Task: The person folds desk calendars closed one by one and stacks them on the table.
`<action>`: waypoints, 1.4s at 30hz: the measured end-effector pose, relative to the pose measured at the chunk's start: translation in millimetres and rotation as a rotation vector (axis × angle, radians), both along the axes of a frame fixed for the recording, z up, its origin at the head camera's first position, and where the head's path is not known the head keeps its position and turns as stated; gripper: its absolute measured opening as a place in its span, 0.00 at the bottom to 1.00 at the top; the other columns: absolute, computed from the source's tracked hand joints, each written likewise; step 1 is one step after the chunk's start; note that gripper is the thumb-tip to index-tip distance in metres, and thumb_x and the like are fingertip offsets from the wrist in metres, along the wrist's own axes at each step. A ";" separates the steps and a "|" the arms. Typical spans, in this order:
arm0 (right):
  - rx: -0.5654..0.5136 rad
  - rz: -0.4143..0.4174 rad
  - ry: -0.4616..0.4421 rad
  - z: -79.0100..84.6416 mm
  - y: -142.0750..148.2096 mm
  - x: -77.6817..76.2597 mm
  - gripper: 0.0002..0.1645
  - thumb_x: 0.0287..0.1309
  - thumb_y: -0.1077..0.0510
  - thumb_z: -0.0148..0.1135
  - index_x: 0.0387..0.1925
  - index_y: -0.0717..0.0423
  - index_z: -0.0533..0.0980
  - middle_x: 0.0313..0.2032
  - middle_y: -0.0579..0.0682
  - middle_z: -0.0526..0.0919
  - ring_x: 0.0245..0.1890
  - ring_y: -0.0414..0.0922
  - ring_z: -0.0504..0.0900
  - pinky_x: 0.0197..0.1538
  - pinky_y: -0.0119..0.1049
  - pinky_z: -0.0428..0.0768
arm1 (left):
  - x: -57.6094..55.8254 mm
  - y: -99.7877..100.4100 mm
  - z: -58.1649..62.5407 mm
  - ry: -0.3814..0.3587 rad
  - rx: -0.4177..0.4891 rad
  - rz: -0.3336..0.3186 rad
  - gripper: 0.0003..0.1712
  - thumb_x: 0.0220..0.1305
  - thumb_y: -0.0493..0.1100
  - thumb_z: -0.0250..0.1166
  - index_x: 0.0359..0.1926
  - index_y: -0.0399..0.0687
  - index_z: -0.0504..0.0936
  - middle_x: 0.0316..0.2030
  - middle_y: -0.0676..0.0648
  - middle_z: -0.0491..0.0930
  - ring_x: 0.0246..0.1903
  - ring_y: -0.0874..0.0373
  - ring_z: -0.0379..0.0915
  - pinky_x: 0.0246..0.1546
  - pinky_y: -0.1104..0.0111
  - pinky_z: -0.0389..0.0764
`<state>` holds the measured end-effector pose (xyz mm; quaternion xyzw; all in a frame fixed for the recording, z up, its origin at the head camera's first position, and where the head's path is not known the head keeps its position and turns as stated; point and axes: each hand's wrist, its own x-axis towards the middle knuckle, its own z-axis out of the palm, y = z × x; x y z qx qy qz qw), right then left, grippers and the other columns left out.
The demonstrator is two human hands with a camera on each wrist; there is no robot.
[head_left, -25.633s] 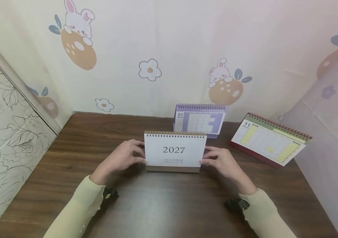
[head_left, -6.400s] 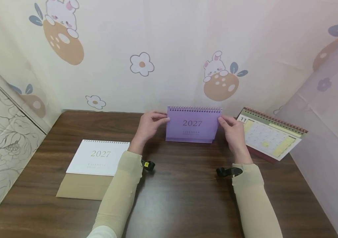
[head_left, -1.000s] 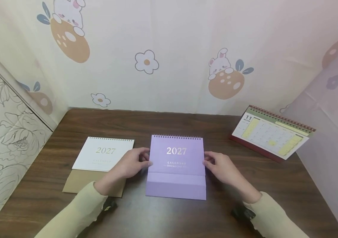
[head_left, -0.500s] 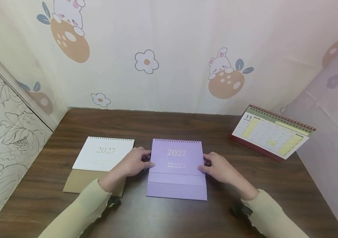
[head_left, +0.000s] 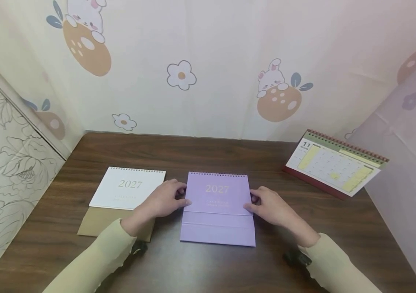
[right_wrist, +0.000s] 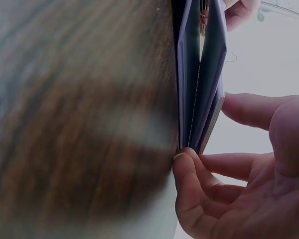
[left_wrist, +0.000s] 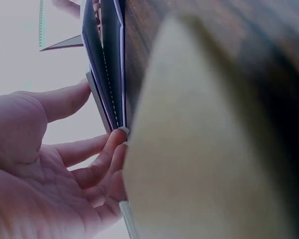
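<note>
A purple desk calendar (head_left: 217, 194) marked 2027 lies folded low on the brown table, its spiral edge away from me. My left hand (head_left: 165, 199) grips its left side, thumb on the cover and fingers curled behind the spiral end. On the opposite side my right hand (head_left: 272, 205) holds the edge the same way. In the right wrist view a narrow wedge of space shows between the folded boards (right_wrist: 192, 99), and the right thumb touches the cover edge. From the left wrist, the left fingertips (left_wrist: 120, 132) sit at the spiral end of the calendar.
A white 2027 calendar (head_left: 127, 187) on a tan base lies flat at left, partly behind my left forearm. At the right back stands a red-based calendar (head_left: 334, 167) open at month 11. A patterned curtain (head_left: 222, 61) hangs along the table's back edge.
Over the last second the purple calendar has sunk flatter, and my right thumb has come onto its cover. Earlier it stood at the back; the white one, upright in the middle at first, now lies left.
</note>
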<state>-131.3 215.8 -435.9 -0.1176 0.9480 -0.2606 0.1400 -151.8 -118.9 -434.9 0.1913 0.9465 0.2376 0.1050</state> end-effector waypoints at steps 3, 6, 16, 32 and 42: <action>0.004 -0.007 0.031 1.7 2.2 2.7 0.30 0.61 0.50 0.68 0.58 0.67 0.77 0.36 0.50 0.78 0.33 0.44 0.75 0.34 0.38 0.75 | 2.0 -0.5 0.9 0.051 -0.029 0.006 0.22 0.61 0.52 0.71 0.50 0.41 0.84 0.39 0.49 0.80 0.42 0.52 0.76 0.48 0.56 0.77; 0.010 0.001 0.066 3.9 4.1 6.9 0.28 0.62 0.50 0.68 0.58 0.64 0.78 0.39 0.50 0.80 0.35 0.45 0.77 0.38 0.41 0.79 | 4.5 -2.2 1.9 0.097 -0.071 0.011 0.18 0.62 0.53 0.71 0.45 0.46 0.85 0.38 0.50 0.81 0.41 0.54 0.78 0.46 0.57 0.78; 0.073 0.119 0.189 7.3 4.9 24.7 0.33 0.59 0.48 0.70 0.63 0.57 0.75 0.57 0.57 0.77 0.58 0.56 0.75 0.58 0.57 0.75 | 17.3 -6.9 7.4 0.370 -0.120 -0.225 0.13 0.64 0.54 0.69 0.42 0.52 0.86 0.41 0.53 0.81 0.40 0.56 0.74 0.42 0.61 0.78; 0.102 0.470 0.122 2.9 4.2 47.7 0.51 0.60 0.35 0.65 0.77 0.47 0.56 0.78 0.60 0.43 0.76 0.63 0.39 0.67 0.62 0.60 | 38.6 -5.3 0.1 0.367 -0.281 -0.567 0.35 0.70 0.66 0.55 0.72 0.58 0.69 0.74 0.42 0.59 0.72 0.42 0.54 0.69 0.52 0.59; 0.139 0.521 0.088 0.6 -3.5 47.2 0.49 0.63 0.37 0.62 0.78 0.44 0.53 0.78 0.58 0.38 0.76 0.64 0.34 0.69 0.66 0.50 | 40.1 -2.6 -1.2 0.308 -0.327 -0.585 0.37 0.67 0.68 0.57 0.73 0.65 0.67 0.76 0.44 0.54 0.73 0.40 0.50 0.67 0.49 0.62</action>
